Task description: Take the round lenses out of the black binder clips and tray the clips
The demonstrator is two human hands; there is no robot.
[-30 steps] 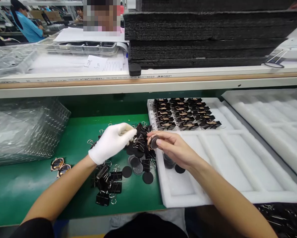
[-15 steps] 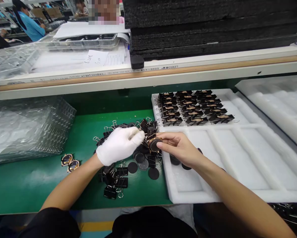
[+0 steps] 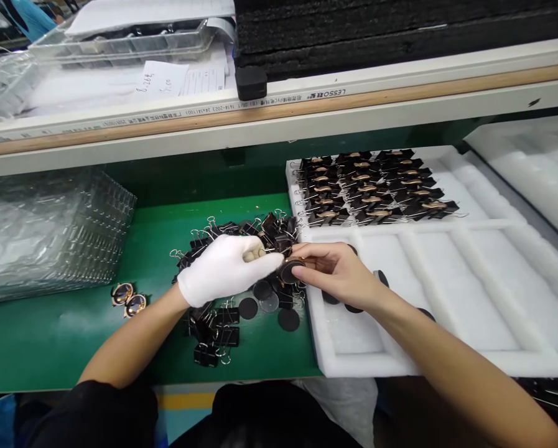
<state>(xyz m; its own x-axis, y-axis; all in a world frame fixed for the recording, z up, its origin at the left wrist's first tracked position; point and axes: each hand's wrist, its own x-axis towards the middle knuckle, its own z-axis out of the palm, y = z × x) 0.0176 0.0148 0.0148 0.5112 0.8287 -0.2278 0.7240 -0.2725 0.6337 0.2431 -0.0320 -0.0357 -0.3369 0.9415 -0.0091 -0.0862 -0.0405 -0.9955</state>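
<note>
A plain white glove (image 3: pixel 206 277) is covering the left hand (image 3: pixel 229 266), fitting closely and ending at the wrist. The right hand (image 3: pixel 339 270) is going bare, its fingers (image 3: pixel 324 250) showing uncovered. Both forearms (image 3: pixel 134 339) are also showing bare. A loose black sleeve (image 3: pixel 104 410) is wrapping the left arm around the elbow, and plain black clothing (image 3: pixel 264 420) is covering the body, forming a rounded dark shape below.

On the tabletop (image 3: pixel 31 351), a stack of trays (image 3: pixel 50 230) sits left, with glasses (image 3: pixel 129 300) near its front right corner. Mid-table lie clips (image 3: pixel 226 317) — discs (image 3: pixel 288 320) beside them. Farther right is a foam tray (image 3: pixel 488 364), clipped rows (image 3: pixel 369 202) in its back; behind runs a shelf (image 3: pixel 120 147).
</note>
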